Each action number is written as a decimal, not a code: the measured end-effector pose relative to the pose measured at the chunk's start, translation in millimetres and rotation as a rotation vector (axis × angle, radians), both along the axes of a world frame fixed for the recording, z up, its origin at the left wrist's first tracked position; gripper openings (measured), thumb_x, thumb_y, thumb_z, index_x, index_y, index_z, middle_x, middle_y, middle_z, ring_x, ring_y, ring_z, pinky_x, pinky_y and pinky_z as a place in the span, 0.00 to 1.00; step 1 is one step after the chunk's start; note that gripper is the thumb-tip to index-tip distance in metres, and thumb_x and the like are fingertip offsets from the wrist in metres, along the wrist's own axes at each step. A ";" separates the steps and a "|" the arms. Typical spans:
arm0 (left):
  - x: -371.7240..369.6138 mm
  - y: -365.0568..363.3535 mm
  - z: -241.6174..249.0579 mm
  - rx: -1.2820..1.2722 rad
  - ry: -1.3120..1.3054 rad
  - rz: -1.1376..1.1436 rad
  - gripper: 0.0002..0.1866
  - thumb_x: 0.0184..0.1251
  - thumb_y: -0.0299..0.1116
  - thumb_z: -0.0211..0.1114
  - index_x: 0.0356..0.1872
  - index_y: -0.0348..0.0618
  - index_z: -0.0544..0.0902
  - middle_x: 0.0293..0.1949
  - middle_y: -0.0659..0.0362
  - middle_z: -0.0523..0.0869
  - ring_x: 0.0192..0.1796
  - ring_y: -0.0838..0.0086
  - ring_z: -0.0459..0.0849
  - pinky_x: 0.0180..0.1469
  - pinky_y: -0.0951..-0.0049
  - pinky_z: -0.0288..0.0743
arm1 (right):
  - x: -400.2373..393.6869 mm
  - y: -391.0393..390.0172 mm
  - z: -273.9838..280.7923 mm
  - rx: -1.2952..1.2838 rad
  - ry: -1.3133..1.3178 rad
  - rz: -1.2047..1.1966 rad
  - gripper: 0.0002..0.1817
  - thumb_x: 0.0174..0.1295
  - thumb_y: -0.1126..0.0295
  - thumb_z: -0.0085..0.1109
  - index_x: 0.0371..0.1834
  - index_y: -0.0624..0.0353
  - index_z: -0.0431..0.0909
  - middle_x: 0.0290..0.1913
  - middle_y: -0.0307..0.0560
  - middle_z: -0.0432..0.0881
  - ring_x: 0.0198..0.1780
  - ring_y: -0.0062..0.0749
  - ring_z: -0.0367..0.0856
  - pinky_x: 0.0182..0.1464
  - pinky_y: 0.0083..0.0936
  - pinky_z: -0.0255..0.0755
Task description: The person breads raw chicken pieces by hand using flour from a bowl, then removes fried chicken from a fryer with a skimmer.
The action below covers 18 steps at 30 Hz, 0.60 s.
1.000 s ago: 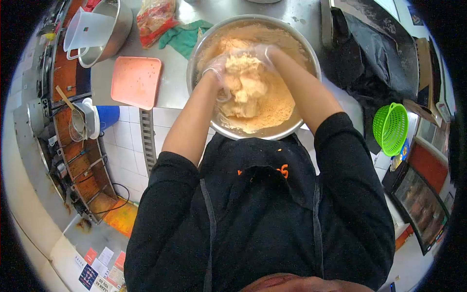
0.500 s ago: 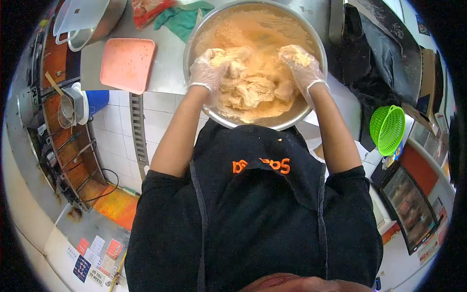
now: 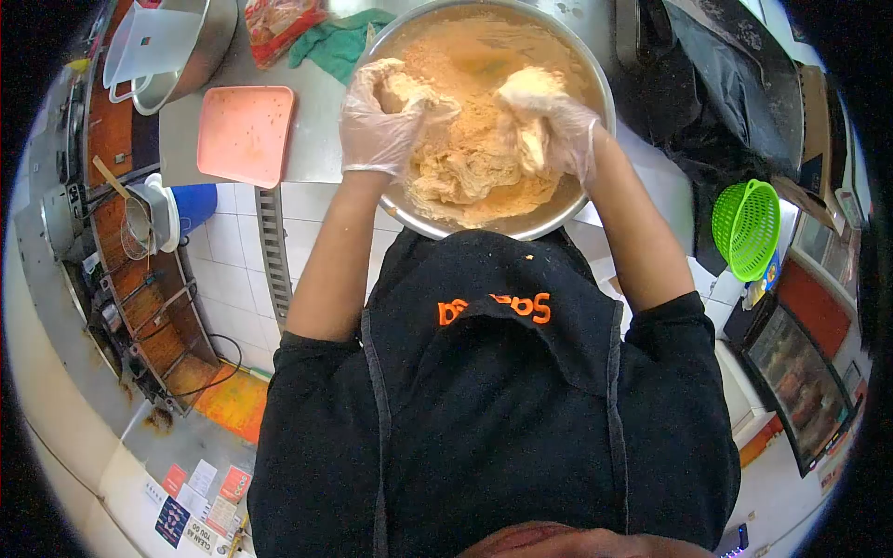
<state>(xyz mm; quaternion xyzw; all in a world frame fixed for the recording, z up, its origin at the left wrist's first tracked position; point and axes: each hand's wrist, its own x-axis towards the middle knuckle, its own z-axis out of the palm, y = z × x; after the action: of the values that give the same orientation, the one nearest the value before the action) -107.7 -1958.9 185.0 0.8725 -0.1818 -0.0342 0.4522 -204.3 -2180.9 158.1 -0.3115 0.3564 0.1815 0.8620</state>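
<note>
A large metal bowl (image 3: 609, 98) holds tan-orange flour (image 3: 484, 60) and a heap of lumpy, flour-coated pieces (image 3: 456, 177); their kind is hard to tell under the coating. Both my hands wear clear plastic gloves. At the bowl's left side, my left hand (image 3: 391, 116) is curled, with pale floury clumps about its fingers; what lies in its grasp is not clear. My right hand (image 3: 553, 116) is over the right part of the heap, fingers and thumb apart and thickly caked with pale flour.
Left of the bowl, a pink tray (image 3: 245, 135) lies on the steel table (image 3: 316, 135), with a green cloth (image 3: 339, 45) and a red plastic bag (image 3: 274, 28) behind. A metal pot (image 3: 209, 56) holds a clear container (image 3: 149, 46). A green basket (image 3: 746, 231) stands at right.
My left hand has moved slightly left and turned, its fingers curling inward. My right hand has shifted left, inward over the heap. The whole view has tilted a little.
</note>
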 end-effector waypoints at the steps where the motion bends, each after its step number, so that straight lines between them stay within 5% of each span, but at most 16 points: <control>1: 1.3 -0.9 0.6 -0.140 0.093 0.003 0.19 0.56 0.25 0.70 0.50 0.38 0.78 0.44 0.55 0.84 0.45 0.72 0.83 0.48 0.73 0.79 | -0.9 6.8 1.6 -0.084 0.021 0.060 0.18 0.57 0.67 0.66 0.50 0.57 0.76 0.42 0.47 0.81 0.36 0.34 0.81 0.38 0.38 0.80; 2: 1.9 -1.9 1.0 -0.140 0.088 0.000 0.19 0.56 0.25 0.70 0.50 0.38 0.78 0.44 0.55 0.84 0.45 0.72 0.83 0.48 0.73 0.79 | -1.9 13.9 2.5 -0.169 0.043 0.120 0.17 0.58 0.66 0.65 0.49 0.59 0.77 0.42 0.48 0.81 0.37 0.33 0.81 0.40 0.38 0.79; 4: 2.4 -5.8 1.2 -0.641 0.694 0.180 0.18 0.55 0.23 0.72 0.47 0.39 0.78 0.42 0.57 0.83 0.42 0.75 0.83 0.42 0.75 0.80 | -4.2 19.1 -0.1 -0.256 0.062 0.173 0.16 0.59 0.65 0.64 0.47 0.61 0.78 0.42 0.50 0.82 0.39 0.32 0.81 0.42 0.38 0.79; 7: 3.9 -10.2 -11.9 -0.540 0.583 0.175 0.17 0.56 0.23 0.72 0.46 0.39 0.78 0.40 0.57 0.84 0.39 0.76 0.83 0.38 0.76 0.81 | -3.6 26.3 5.6 -1.283 0.010 0.597 0.20 0.59 0.65 0.62 0.55 0.55 0.77 0.47 0.55 0.82 0.54 0.46 0.79 0.58 0.34 0.71; 8: 3.4 -12.1 -17.3 -0.540 0.581 0.171 0.17 0.56 0.23 0.72 0.46 0.39 0.78 0.40 0.57 0.84 0.39 0.76 0.83 0.38 0.76 0.81 | -2.7 23.8 12.2 -1.392 0.011 0.790 0.22 0.58 0.66 0.61 0.57 0.52 0.77 0.53 0.57 0.79 0.58 0.47 0.76 0.62 0.32 0.69; 12: -8.1 -34.3 -1.7 -0.376 0.515 0.159 0.17 0.54 0.26 0.75 0.44 0.39 0.79 0.39 0.59 0.84 0.38 0.77 0.82 0.40 0.76 0.80 | -7.3 21.1 43.1 -1.533 -0.014 0.862 0.25 0.57 0.69 0.60 0.60 0.57 0.73 0.60 0.55 0.74 0.62 0.47 0.74 0.63 0.33 0.69; 15: -10.0 -40.6 -7.1 -0.200 0.469 0.134 0.18 0.53 0.31 0.77 0.43 0.42 0.80 0.37 0.61 0.84 0.36 0.79 0.80 0.40 0.79 0.76 | -12.6 7.9 42.4 -1.335 -0.149 0.784 0.26 0.55 0.67 0.62 0.60 0.55 0.74 0.62 0.55 0.72 0.62 0.46 0.73 0.64 0.32 0.68; 18: -14.1 -47.5 -14.1 -0.199 0.443 0.063 0.17 0.51 0.34 0.78 0.37 0.39 0.81 0.32 0.60 0.84 0.33 0.79 0.80 0.35 0.77 0.75 | -13.6 3.3 44.1 -1.262 -0.292 0.507 0.28 0.48 0.69 0.71 0.56 0.56 0.76 0.59 0.51 0.74 0.61 0.41 0.73 0.65 0.30 0.66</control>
<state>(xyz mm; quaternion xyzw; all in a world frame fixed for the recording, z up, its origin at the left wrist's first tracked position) -121.9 -2006.5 170.9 0.8003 -0.0535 -0.1923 0.5655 -217.9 -2177.6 202.2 -0.8478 0.1903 0.0917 0.4864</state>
